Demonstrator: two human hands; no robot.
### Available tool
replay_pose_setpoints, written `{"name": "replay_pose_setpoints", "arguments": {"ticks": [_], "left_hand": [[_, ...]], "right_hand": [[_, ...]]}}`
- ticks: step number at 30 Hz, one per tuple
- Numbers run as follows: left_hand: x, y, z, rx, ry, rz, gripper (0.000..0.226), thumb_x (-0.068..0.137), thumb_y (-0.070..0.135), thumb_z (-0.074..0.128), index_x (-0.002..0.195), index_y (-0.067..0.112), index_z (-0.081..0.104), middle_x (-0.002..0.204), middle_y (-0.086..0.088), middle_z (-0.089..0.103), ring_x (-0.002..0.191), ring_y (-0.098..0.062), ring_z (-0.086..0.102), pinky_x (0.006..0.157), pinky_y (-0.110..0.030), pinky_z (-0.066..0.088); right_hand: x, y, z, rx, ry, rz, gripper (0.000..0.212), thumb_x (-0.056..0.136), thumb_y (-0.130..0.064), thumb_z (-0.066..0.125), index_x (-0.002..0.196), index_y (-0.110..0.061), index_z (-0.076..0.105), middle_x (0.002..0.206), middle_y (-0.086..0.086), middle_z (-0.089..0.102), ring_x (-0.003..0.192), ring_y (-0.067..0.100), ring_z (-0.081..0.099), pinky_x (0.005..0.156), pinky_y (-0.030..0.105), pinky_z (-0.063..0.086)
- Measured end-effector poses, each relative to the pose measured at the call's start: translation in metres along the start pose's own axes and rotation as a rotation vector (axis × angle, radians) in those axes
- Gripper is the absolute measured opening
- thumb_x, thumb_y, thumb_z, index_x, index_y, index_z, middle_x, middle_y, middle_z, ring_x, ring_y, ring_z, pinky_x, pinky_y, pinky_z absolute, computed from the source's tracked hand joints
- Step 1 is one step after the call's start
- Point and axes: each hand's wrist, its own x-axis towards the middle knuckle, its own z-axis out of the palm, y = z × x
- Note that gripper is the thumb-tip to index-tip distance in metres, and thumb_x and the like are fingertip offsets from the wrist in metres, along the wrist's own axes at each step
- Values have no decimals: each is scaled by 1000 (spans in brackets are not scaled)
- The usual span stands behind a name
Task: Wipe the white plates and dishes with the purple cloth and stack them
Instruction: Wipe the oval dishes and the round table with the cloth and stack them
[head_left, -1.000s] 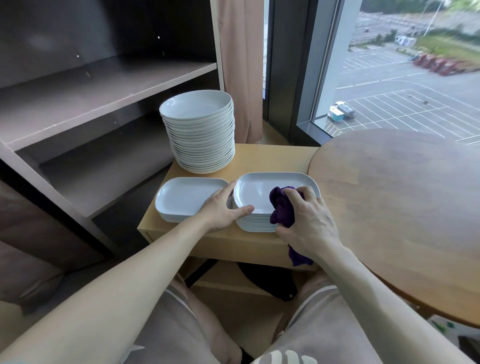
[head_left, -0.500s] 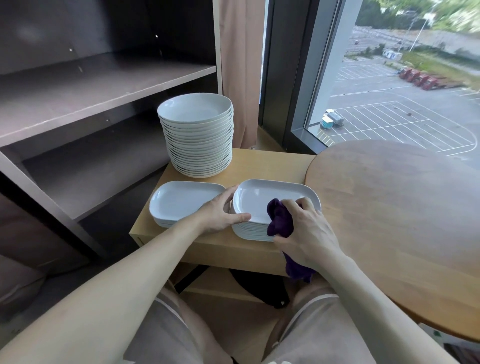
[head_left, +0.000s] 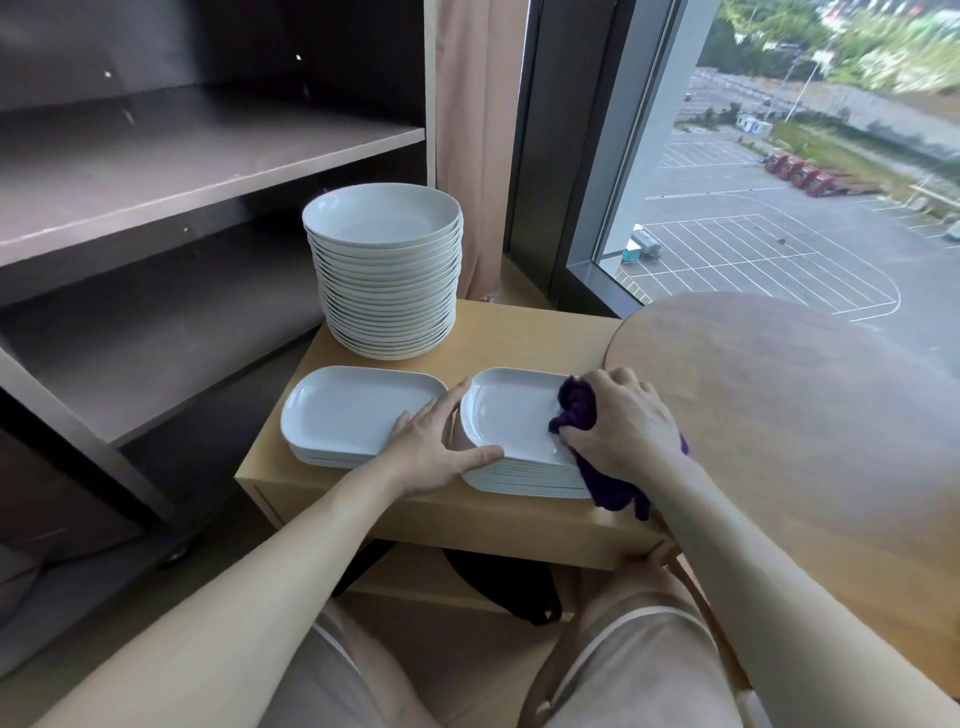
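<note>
Hands (head_left: 431, 452) (head_left: 623, 431) two, cloth (head_left: 576, 408) one, dish stacks (head_left: 384, 291) (head_left: 353, 410) (head_left: 509, 415) three.

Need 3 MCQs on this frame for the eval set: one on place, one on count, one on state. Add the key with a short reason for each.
1. Where is the tall stack of round plates?
A) on the floor
B) on the small wooden table, behind the left rectangular stack
C) on a shelf

2. How many rectangular stacks are on that table?
A) one
B) two
C) four

3. What is the right hand doing?
A) hanging idle
B) lifting a round plate
C) pressing the purple cloth on the right rectangular stack

Key:
1 B, the round plates stand at the table's back.
2 B, one stack is on the left and one on the right.
3 C, the fingers grip the cloth on the top dish.
</note>
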Motion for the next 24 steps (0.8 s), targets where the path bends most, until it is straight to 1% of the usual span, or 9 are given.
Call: {"name": "replay_pose_setpoints", "arguments": {"ticks": [3,8,11,13,15,17,18,20,24], "left_hand": [[2,-2,0,-26,2,-7,103,79,69,73,160,44,13,161,1,36,148,-24,25,121,-45,20],[3,-6,1,-22,-11,-16,104,77,73,72,158,47,11,160,2,38,145,-27,25,120,-46,21],[4,-7,1,-18,-21,-10,105,78,74,70,158,47,8,163,5,34,148,-25,23,124,-49,17],[4,-7,1,-22,-36,-6,109,74,78,69,158,48,7,163,7,34,147,-23,23,124,-49,17],[3,-7,0,-44,-45,4,114,65,84,66,157,50,7,160,9,39,140,-19,29,120,-44,21],[3,-6,0,-62,-38,16,111,66,82,67,156,51,8,156,12,43,129,-13,32,116,-41,22],[4,-5,1,-53,-32,23,109,71,78,69,157,48,9,156,13,44,130,-12,34,118,-41,20],[6,-5,3,-4,-17,46,107,79,74,69,159,40,8,157,13,43,143,-13,37,123,-42,10],[5,-4,3,5,-24,43,107,79,78,64,159,37,7,159,12,42,150,-15,31,127,-47,1]], "right_hand": [[8,-18,13,-126,52,-54,51,88,-55,58,128,-24,51,126,4,50,111,31,49,87,42,40],[21,-36,14,-88,22,-99,47,87,-55,52,123,-24,53,124,4,48,110,32,48,88,44,41],[24,-49,17,-49,11,-146,45,88,-54,50,122,-25,54,123,3,47,109,31,49,90,46,43],[26,-60,20,-18,26,-188,45,91,-56,44,122,-25,55,122,3,48,108,31,49,91,46,43],[26,-73,24,52,45,-229,49,95,-60,34,120,-26,57,120,3,49,106,30,49,90,46,43],[26,-86,28,87,55,-265,51,98,-61,30,119,-26,60,119,2,51,104,28,49,89,46,42],[26,-91,30,87,59,-278,49,99,-59,31,119,-25,61,119,1,52,105,27,49,90,46,42],[27,-94,32,76,61,-305,41,99,-51,38,121,-25,62,121,0,54,107,26,49,90,45,42],[26,-85,26,117,-23,-391,37,94,-40,47,124,-29,65,126,-8,57,106,21,46,89,38,37]]}}
